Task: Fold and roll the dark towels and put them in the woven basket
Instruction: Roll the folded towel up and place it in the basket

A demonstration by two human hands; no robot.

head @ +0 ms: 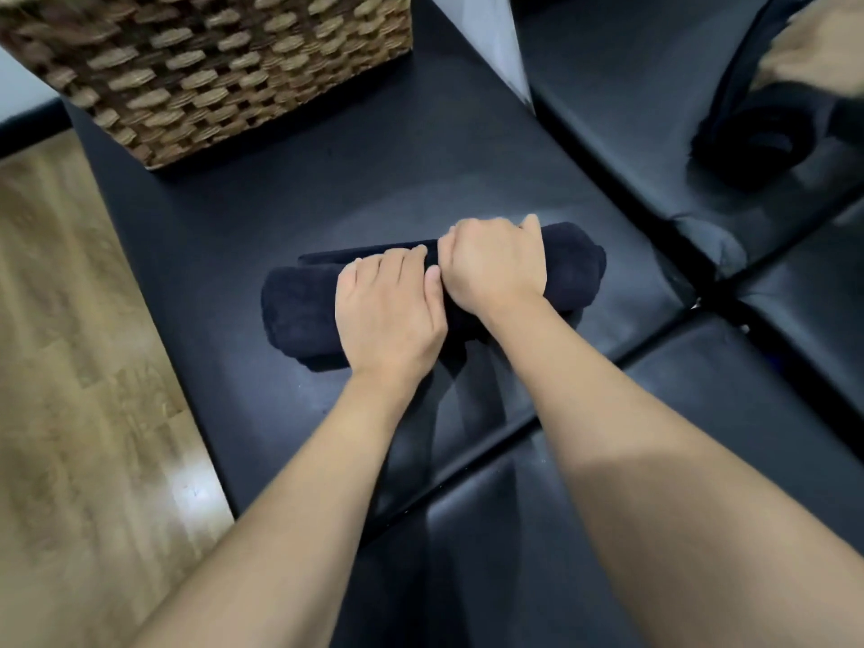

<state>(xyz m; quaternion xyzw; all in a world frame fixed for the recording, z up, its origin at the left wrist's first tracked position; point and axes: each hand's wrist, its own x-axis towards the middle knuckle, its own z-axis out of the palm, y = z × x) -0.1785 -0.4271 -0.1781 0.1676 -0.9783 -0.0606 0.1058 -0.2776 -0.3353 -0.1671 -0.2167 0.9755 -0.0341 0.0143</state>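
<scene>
A dark towel (pixel 299 306), rolled into a thick cylinder, lies crosswise on the black padded surface (pixel 290 203) at the centre of the head view. A short flat end of it still shows behind the roll. My left hand (pixel 388 311) lies over the middle of the roll with its fingers curled round the far side. My right hand (pixel 495 264) grips the roll just to the right, fingers wrapped over the top. The woven basket (pixel 219 72) stands at the back left of the same surface, its inside hidden.
Another person's hand (pixel 823 53) is at the top right, on a second rolled dark towel (pixel 757 147) on a neighbouring black cushion. Seams divide the cushions. A wooden floor (pixel 79 367) runs along the left edge. A pale gap shows between cushions at the top.
</scene>
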